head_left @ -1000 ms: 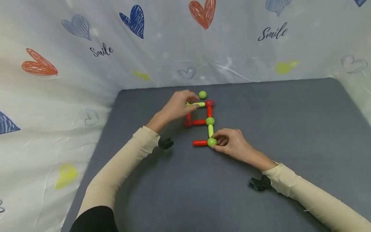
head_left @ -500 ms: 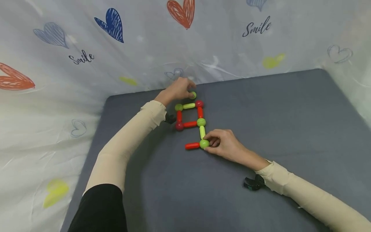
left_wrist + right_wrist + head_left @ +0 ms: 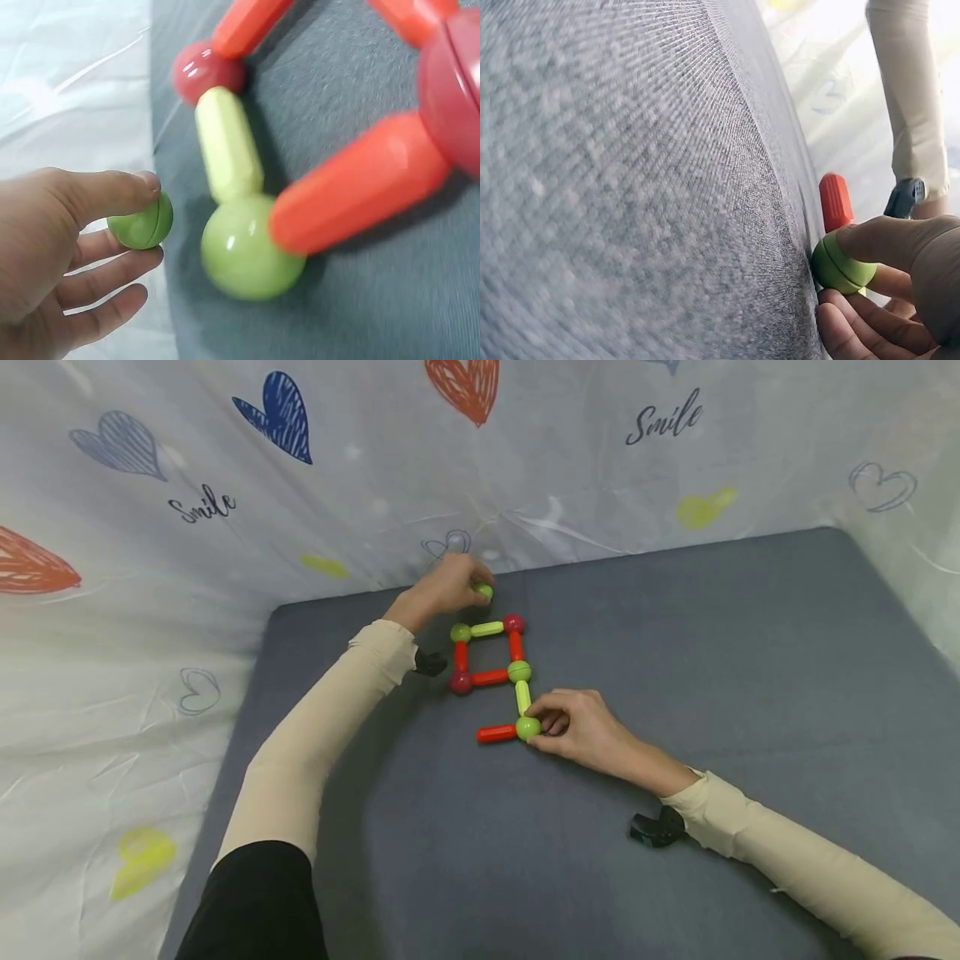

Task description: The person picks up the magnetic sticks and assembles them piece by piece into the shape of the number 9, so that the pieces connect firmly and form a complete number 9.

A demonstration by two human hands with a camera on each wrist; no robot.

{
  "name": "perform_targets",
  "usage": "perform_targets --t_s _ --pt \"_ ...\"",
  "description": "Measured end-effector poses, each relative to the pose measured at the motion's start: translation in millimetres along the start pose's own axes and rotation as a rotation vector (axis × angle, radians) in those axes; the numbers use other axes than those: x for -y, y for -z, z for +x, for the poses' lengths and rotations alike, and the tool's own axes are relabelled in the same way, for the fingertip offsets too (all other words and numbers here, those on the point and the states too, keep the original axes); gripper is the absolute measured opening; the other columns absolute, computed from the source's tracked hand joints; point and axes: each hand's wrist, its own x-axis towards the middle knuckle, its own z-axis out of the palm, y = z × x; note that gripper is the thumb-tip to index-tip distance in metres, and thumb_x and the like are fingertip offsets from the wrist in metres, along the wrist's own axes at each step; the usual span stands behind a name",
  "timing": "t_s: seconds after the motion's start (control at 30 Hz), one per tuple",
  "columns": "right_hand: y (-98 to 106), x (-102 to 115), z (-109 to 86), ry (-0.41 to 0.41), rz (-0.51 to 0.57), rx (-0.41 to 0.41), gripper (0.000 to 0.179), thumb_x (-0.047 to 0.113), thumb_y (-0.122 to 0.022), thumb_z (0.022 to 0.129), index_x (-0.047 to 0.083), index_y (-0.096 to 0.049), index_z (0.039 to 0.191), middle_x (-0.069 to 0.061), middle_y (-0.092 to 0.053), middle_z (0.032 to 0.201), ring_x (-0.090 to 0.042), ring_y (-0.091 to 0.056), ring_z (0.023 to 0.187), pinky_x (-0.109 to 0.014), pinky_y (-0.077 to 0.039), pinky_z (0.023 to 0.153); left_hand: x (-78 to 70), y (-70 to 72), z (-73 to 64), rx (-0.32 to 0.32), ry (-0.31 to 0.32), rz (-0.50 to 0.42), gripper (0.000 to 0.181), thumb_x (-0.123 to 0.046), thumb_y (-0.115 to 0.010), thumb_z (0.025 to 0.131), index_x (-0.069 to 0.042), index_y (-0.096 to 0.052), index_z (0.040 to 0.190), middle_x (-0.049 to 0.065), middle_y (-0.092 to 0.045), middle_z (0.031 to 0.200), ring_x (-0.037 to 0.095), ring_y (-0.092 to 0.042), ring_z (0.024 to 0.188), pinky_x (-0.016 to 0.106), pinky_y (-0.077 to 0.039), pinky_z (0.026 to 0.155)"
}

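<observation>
Between thumb and fingers my left hand pinches a loose green ball, just beyond the far side of a ball-and-rod figure. My right hand holds the green ball at the figure's near end. From that ball a red rod points left, and a yellow-green rod runs up to another green ball. Beyond it lies a square of rods with a dark red ball, a green ball and a second dark red ball at its other corners.
The figure lies on a dark grey table. Behind and to the left hangs a white curtain printed with hearts and the word Smile, meeting the table's far edge. A black wrist camera sits under the right sleeve.
My left hand has moved from the square's far-left corner to the loose green ball, gripped it and drawn it slightly left. My right hand stays on its ball. The head view has shifted.
</observation>
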Motion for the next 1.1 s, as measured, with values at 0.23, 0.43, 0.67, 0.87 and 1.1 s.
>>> perform_targets --t_s 0.23,0.43,0.67,0.87,1.1 --pt "3 -3 -0.3 -0.022 0.011 -0.001 0.029 0.006 -0.088 0.076 0.009 -0.076 0.102 0.0 -0.069 0.091 -0.012 -0.067 0.073 -0.027 -0.058 0.066 29.9 16.8 -26.1 -0.057 0.076 -0.097 0.035 -0.012 -0.074 0.091 0.003 -0.069 0.123 0.018 -0.066 0.125 0.033 -0.062 0.113 0.044 -0.051 0.093" --pt "3 -5 -0.5 -0.018 0.012 0.005 0.029 0.007 -0.088 0.076 0.009 -0.076 0.103 0.0 -0.07 0.092 -0.01 -0.067 0.073 -0.028 -0.058 0.066 50.0 11.8 -73.2 -0.136 0.147 -0.166 0.035 -0.014 -0.076 0.091 0.001 -0.07 0.122 0.017 -0.067 0.122 0.033 -0.064 0.108 0.045 -0.052 0.09" --pt "10 -10 1.2 0.008 -0.002 -0.016 0.03 0.006 -0.089 0.074 0.009 -0.076 0.102 0.0 -0.071 0.091 -0.013 -0.068 0.073 -0.028 -0.058 0.064 40.9 -23.1 -142.2 -0.28 0.18 -0.29 0.035 -0.023 -0.078 0.09 -0.009 -0.072 0.122 0.006 -0.07 0.116 0.023 -0.068 0.097 0.042 -0.056 0.078" --pt "22 -16 -1.9 0.001 -0.004 -0.01 0.031 0.007 -0.089 0.075 0.009 -0.076 0.103 0.0 -0.071 0.092 -0.013 -0.068 0.074 -0.03 -0.058 0.065 5.8 -57.8 -184.8 -0.326 0.13 -0.583 0.032 -0.015 -0.083 0.084 -0.01 -0.074 0.115 0.008 -0.071 0.111 0.022 -0.07 0.097 0.034 -0.058 0.078" --pt "39 -25 -6.2 -0.017 -0.033 -0.02 0.032 0.006 -0.089 0.075 0.009 -0.076 0.103 0.0 -0.071 0.09 -0.013 -0.067 0.073 -0.032 -0.058 0.065 -47.2 -93.2 -189.3 -0.319 0.067 -0.656 0.034 -0.01 -0.088 0.078 -0.013 -0.072 0.108 0.002 -0.067 0.108 0.016 -0.071 0.096 0.032 -0.059 0.077"
